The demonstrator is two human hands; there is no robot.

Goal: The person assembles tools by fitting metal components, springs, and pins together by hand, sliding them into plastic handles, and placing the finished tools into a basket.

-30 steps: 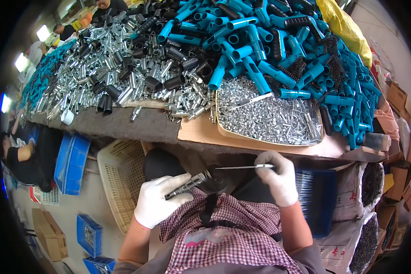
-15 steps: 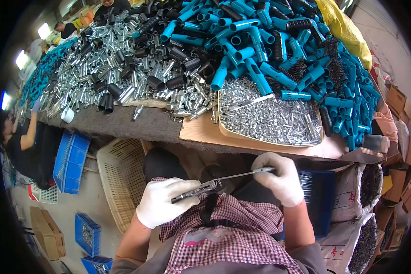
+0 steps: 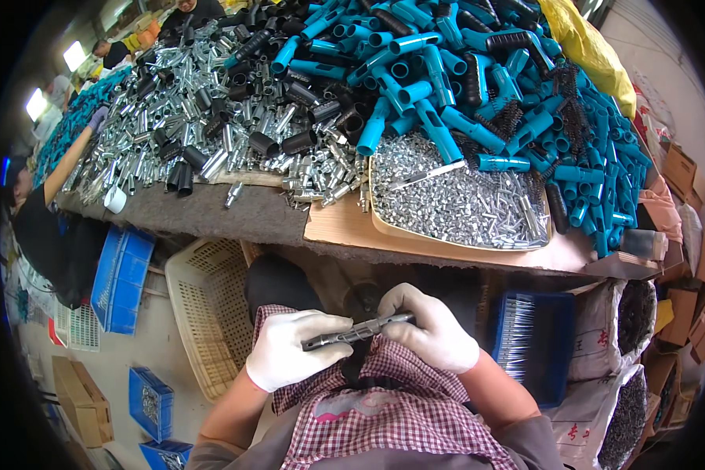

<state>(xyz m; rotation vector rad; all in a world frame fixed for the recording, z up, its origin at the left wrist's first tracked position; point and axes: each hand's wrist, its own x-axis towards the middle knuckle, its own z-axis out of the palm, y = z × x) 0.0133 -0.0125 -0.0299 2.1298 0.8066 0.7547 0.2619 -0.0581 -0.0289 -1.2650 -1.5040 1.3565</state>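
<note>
Over my lap, my white-gloved left hand [image 3: 291,349] is closed around the left part of a slotted metal tube [image 3: 357,333]. The tube lies nearly level, its right end slightly higher. My right hand [image 3: 433,327], gloved too, pinches the right end between thumb and fingers. Whether a thin rod sits inside the tube is hard to make out; fingers cover both ends. A checked apron [image 3: 368,423] lies beneath the hands. Ahead on the bench, a shallow tray [image 3: 454,240] holds many small silver metal pieces with a thin rod on top.
Teal tubes [image 3: 439,133] and silver metal parts [image 3: 196,102] are heaped on the bench. A cream basket [image 3: 182,313] stands left below it, beside a blue crate [image 3: 121,278]. At right are a blue bin of thin rods [image 3: 556,345] and sacks [image 3: 595,407]. Another person [image 3: 47,227] reaches toward the bench.
My right hand has moved left and down toward my left hand. The long thin rod that stretched between the hands no longer shows. The person at left has reached farther over the bench.
</note>
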